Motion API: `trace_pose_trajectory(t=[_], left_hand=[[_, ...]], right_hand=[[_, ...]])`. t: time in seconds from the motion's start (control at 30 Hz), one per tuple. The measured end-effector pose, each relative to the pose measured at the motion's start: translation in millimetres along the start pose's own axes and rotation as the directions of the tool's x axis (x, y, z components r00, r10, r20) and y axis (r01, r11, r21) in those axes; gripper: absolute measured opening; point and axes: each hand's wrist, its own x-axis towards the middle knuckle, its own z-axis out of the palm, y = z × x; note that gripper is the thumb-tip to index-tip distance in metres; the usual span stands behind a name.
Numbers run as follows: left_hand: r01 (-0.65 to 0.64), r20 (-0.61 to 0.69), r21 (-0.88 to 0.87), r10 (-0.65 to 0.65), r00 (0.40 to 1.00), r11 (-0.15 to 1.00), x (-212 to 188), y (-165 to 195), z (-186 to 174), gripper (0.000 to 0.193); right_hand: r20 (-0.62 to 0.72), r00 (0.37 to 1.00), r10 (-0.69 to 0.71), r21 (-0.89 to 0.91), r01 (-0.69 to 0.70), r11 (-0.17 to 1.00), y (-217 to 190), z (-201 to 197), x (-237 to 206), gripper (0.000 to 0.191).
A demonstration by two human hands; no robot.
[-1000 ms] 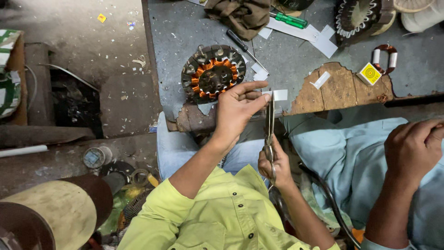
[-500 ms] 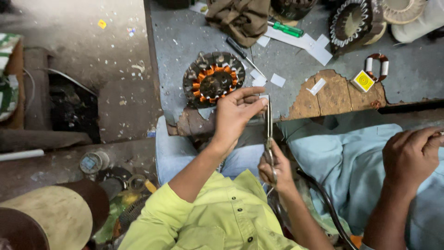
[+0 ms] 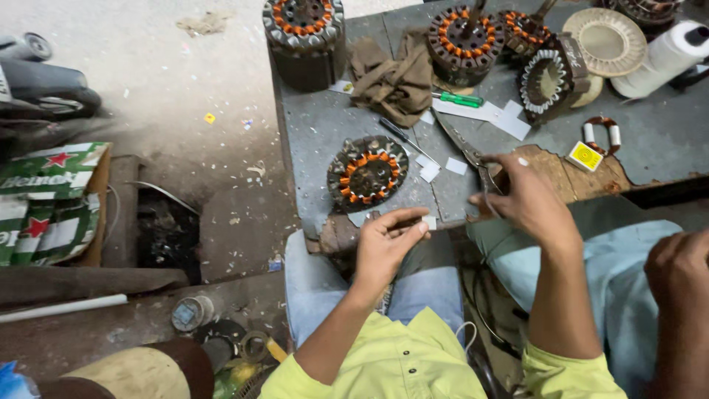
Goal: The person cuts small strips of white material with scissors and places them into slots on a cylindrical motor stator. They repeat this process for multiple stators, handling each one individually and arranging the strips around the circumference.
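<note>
The left hand (image 3: 388, 240) hovers at the near edge of the table (image 3: 310, 133), its fingers curled in, thumb and forefinger pinched on a small white paper slip (image 3: 428, 221). The right hand (image 3: 528, 196) is up at about three o'clock from it, closed around the handles of a pair of scissors (image 3: 464, 150). The blades' long axis runs from the hand toward ten o'clock, tips pointing out over the table. The slip thus lies at roughly eight o'clock from the scissors, and the left hand alone has it.

The copper-wound stator (image 3: 368, 173) lies flat on the table at twelve o'clock from the left hand, just beyond it and much nearer to it than to the right. Loose white paper pieces (image 3: 436, 166) lie between the stator and the scissors. Farther back are a brown rag (image 3: 391, 77), a green-handled screwdriver (image 3: 458, 98) and more stators (image 3: 465, 37). Another person's hand (image 3: 679, 266) rests at the far right, apart from the work.
</note>
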Motion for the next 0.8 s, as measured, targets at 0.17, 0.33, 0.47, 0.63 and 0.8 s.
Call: trace_pose_trajectory(t=[0.17, 0.33, 0.47, 0.63, 0.8], left_hand=[[-0.029, -0.058, -0.089, 0.024, 0.998, 0.996, -5.1, -0.2, -7.5, 0.033], [0.036, 0.054, -0.117, -0.030, 0.998, 0.992, -18.1, 7.6, 12.3, 0.035], [-0.501, 0.155, 0.763, 0.638, 0.754, 0.408, -25.0, 56.8, 13.1, 0.039], [-0.299, -0.078, 0.902, 0.801, 0.594, 0.310, 26.0, 112.0, -25.4, 0.068], [-0.159, -0.159, 0.491, 0.268, 0.950, 0.856, 45.0, 94.4, -52.3, 0.038]], right_hand=[[-0.183, 0.972, -0.150, 0.141, 0.177, 0.974, -5.8, 26.3, -36.7, 0.030], [-0.157, 0.987, -0.033, 0.649, 0.128, 0.750, -15.5, 70.3, -72.3, 0.016], [-0.219, 0.968, 0.123, 0.828, 0.118, 0.548, -10.8, 82.3, -67.7, 0.015], [-0.236, 0.948, 0.213, 0.859, 0.101, 0.502, -15.9, 79.5, -62.4, 0.019], [-0.403, 0.911, 0.085, 0.672, 0.231, 0.703, -46.8, 78.0, -57.7, 0.028]])
